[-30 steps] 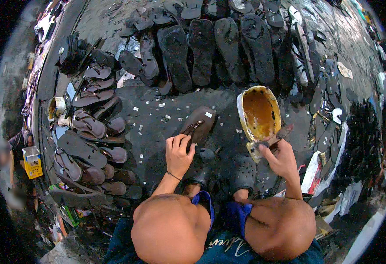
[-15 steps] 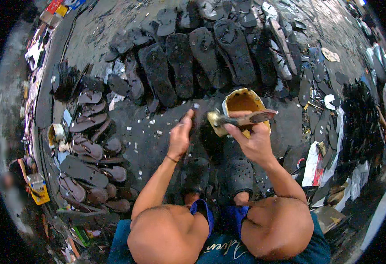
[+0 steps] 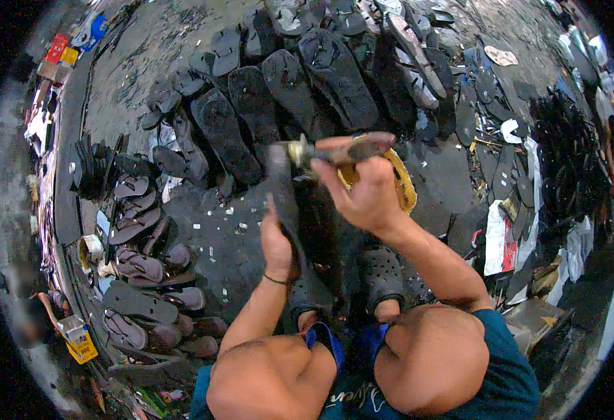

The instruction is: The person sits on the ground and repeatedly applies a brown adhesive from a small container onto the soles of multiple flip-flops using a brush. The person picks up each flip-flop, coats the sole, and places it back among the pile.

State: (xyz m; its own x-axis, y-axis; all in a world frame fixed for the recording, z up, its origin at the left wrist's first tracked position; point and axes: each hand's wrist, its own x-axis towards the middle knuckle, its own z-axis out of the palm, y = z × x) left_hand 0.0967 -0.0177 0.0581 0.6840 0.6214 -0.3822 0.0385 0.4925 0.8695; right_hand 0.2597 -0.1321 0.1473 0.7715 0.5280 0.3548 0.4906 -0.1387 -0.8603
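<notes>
My left hand (image 3: 279, 245) grips a dark flat sandal sole (image 3: 284, 178), which stands nearly edge-on and is blurred. In my right hand (image 3: 370, 192) is a brush (image 3: 370, 145) with a wooden handle. Its pale yellowish head lies close against the upper part of the sole; whether they touch is blurred. Behind my right hand, partly hidden by it, stands a round tub (image 3: 406, 185) with a yellow-coated rim.
Several dark soles (image 3: 226, 136) lean in a row beyond my hands. More sandals (image 3: 139, 266) are stacked at the left. A heap of black straps (image 3: 566, 161) lies at the right, near plastic sheets. My clog-shod foot (image 3: 380, 276) rests on the floor below.
The brush has moved from in front of the tub leftward to the sole. The sole now shows upright in my left hand. The whole view has shifted somewhat.
</notes>
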